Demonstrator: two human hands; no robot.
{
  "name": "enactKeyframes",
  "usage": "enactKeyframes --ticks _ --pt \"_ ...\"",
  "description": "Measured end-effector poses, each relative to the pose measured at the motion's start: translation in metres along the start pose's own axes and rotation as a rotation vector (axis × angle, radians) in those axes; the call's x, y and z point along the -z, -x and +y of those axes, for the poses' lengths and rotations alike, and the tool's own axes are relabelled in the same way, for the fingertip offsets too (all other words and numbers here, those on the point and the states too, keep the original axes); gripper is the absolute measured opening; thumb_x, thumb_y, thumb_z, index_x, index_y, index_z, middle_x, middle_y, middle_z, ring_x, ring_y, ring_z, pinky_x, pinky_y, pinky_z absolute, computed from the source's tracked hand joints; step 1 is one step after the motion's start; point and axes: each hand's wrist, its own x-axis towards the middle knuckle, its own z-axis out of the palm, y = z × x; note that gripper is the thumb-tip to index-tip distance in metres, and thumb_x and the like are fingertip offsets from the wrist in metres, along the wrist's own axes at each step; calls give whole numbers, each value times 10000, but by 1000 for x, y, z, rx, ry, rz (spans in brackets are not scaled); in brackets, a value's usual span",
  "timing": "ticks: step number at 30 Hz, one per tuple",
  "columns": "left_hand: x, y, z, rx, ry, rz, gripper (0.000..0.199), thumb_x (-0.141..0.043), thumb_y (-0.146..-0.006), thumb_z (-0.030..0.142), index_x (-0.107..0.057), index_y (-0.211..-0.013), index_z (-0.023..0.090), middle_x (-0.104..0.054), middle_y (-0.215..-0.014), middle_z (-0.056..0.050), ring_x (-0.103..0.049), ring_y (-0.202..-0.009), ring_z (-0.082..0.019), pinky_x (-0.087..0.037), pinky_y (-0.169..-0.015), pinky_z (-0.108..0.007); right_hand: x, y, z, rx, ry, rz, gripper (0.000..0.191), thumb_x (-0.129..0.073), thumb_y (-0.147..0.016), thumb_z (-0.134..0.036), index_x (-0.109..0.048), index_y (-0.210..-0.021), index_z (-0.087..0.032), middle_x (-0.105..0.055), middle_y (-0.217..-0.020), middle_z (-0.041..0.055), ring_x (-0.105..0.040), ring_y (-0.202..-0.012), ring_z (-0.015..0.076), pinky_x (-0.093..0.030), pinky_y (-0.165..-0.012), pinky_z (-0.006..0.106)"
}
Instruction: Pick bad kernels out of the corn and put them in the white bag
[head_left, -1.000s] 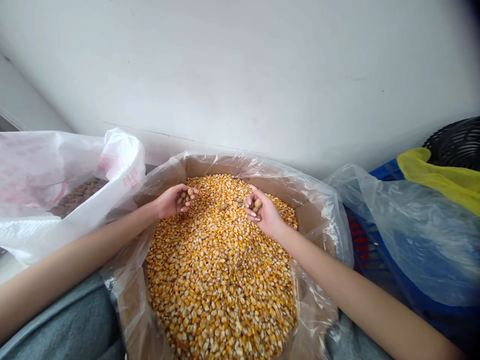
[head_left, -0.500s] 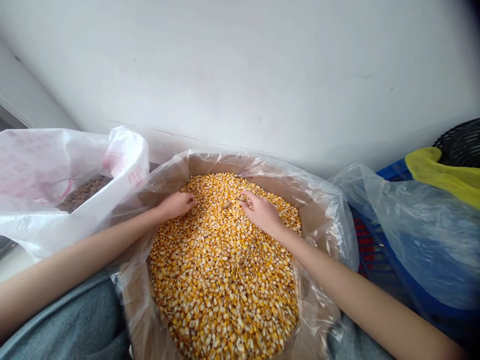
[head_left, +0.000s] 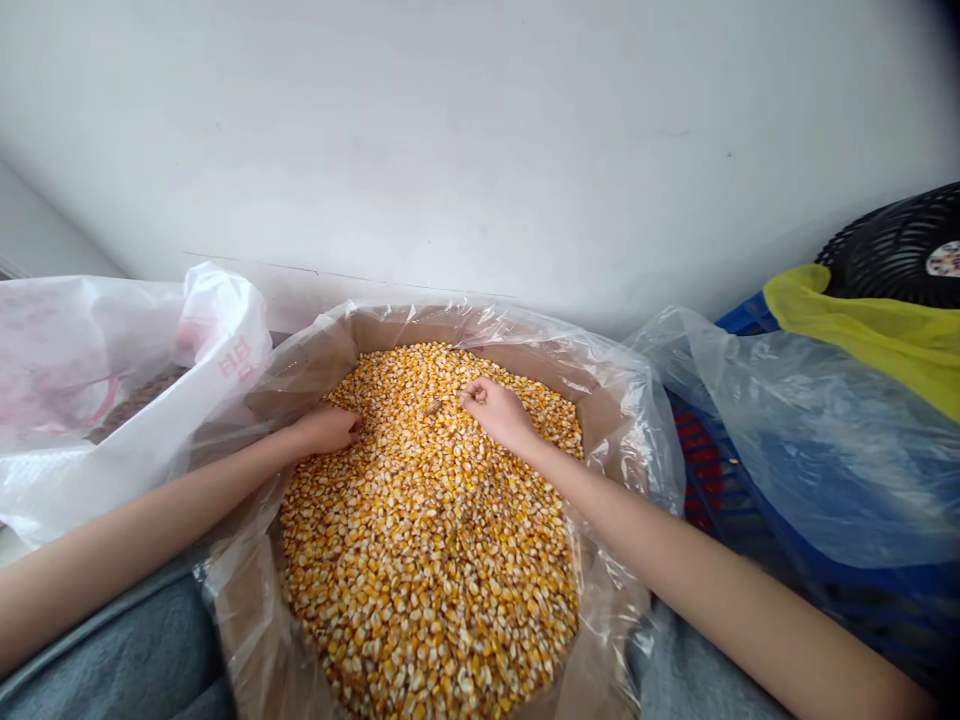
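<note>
Yellow and white corn kernels fill a cardboard box lined with a clear plastic bag. My left hand rests at the left edge of the corn, its fingers curled; whatever they hold is hidden. On the far right part of the heap, my right hand has thumb and forefinger pinched together over something too small to make out. A small brownish piece lies on the kernels just left of my right hand.
A white woven sack with brown contents stands at the left. To the right are a blue crate, clear plastic, a yellow bag and a black fan. A white wall rises behind the box.
The view has shifted slightly to the right. My left hand has drawn a little back and away from my right hand, and my right hand's fingers have closed into a tighter pinch.
</note>
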Motion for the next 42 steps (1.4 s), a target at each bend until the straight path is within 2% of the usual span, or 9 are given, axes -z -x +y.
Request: enactKeyframes --ticks 3,8,12,19,24,28,32,35,42 --pt "6 0 4 36 292 41 257 -353 -717 340 -529 -675 157 -588 -644 -53 -520 -567 -153 -369 -514 -240 8 -1 -5 -86 -472 -83 200 -489 -658 -385 -454 -669 -188 -396 -523 -52 -307 -420 62 -218 -411 193" --pt "22 5 14 105 1144 -140 287 -274 -736 338 -381 -532 167 -396 -445 20 -242 -320 -56 -161 -313 -188 26 1 -16 -187 -1117 -316 201 -421 -665 -356 -337 -598 -185 -306 -528 -56 -202 -385 46 -111 -344 180" --pt "29 8 16 78 1597 -210 308 -374 -726 441 -342 -571 176 -318 -453 58 -189 -318 -38 -97 -292 -154 31 5 -19 -177 -1221 -422 144 -368 -663 -333 -383 -648 -191 -309 -537 -45 -207 -388 56 -102 -339 173" --pt "36 13 16 3 1961 -277 230 -462 -727 330 -379 -601 157 -341 -505 47 -249 -324 -21 -88 -271 -125 29 7 -18 -230 -1217 -421 297 -426 -694 -436 -341 -572 -179 -307 -527 -46 -230 -388 46 -78 -344 169" --pt "36 14 18 0 1945 -232 302 -459 -739 363 -362 -552 146 -340 -492 41 -261 -331 -20 -115 -258 -115 23 7 -15 -197 -848 -255 320 -460 -677 -469 -376 -564 -182 -342 -510 -48 -268 -387 55 -138 -350 187" --pt "31 14 22 10 1798 -260 171 -489 -722 315 -459 -686 152 -346 -494 50 -279 -340 -27 -133 -268 -115 20 9 -12 43 -164 -57 173 -460 -700 -342 -538 -721 -189 -511 -602 -11 -423 -495 99 -288 -456 215" --pt "22 13 24 -10 1466 -214 257 -523 -679 408 -498 -762 167 -395 -497 50 -281 -337 -28 -124 -285 -130 17 13 -7 240 326 -58 211 -417 -734 -267 -551 -896 -238 -607 -861 9 -529 -693 147 -335 -596 243" --pt "16 11 25 -25 1257 -173 329 -526 -649 474 -518 -782 173 -427 -494 50 -277 -328 -33 -132 -292 -151 14 14 -5 235 464 -86 224 -409 -749 -277 -528 -937 -246 -605 -924 15 -545 -726 162 -330 -595 246" --pt "14 11 28 -28 1156 -210 357 -529 -626 496 -541 -765 167 -437 -478 44 -280 -326 -43 -149 -303 -173 17 13 -6 76 459 -119 188 -441 -732 -345 -544 -829 -221 -587 -667 8 -484 -548 124 -271 -500 219"
